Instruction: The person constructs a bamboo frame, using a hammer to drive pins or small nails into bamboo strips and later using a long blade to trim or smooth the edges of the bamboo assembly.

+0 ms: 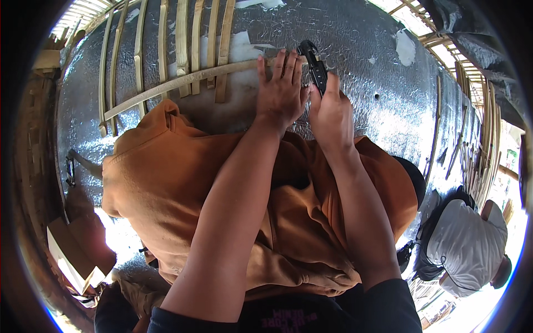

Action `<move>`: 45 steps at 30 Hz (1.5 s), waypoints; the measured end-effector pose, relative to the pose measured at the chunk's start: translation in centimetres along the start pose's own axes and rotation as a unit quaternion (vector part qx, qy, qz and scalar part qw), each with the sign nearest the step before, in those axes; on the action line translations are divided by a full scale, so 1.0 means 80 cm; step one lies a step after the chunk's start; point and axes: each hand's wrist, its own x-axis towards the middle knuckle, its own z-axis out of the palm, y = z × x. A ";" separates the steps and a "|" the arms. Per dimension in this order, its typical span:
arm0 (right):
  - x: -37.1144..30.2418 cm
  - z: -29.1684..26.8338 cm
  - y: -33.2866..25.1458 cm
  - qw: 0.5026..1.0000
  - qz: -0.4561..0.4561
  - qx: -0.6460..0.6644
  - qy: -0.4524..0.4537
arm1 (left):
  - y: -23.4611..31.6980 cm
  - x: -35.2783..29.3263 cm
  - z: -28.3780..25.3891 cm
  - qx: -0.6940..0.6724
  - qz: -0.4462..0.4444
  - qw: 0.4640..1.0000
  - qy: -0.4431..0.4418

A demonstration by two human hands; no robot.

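My left hand (282, 91) lies flat with its fingers stretched out, pressing over the right end of a long, slightly curved bamboo strip (189, 79). Close beside it, my right hand (333, 114) is closed around a black hand tool (315, 66) with a hooked far end, which tilts up and left. The tool's tip is near the strip's end; whether they touch I cannot tell. Its exact kind is unclear. Both my forearms reach across a bunched orange-brown cloth (222, 183) that looks like a garment over my lap.
Several bamboo slats (163, 41) lie side by side at the far left on a shiny silver sheet (355, 33) with torn patches. A cardboard box (72, 252) stands at lower left. At the right sits another person in a white shirt (463, 244), near thin sticks (474, 161).
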 end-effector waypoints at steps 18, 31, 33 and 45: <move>-0.001 0.012 0.002 0.990 -0.060 0.051 0.117 | 0.000 0.004 -0.007 0.048 0.002 0.999 -0.024; -0.005 0.011 0.004 0.980 -0.107 0.073 0.150 | 0.000 0.003 0.002 -0.014 0.005 0.999 0.029; -0.005 0.008 0.001 0.996 -0.036 0.046 0.062 | 0.000 0.003 -0.001 0.018 0.005 1.000 0.001; -0.008 0.016 0.004 0.993 -0.061 0.076 0.066 | -0.001 0.001 -0.005 0.045 -0.012 0.997 -0.057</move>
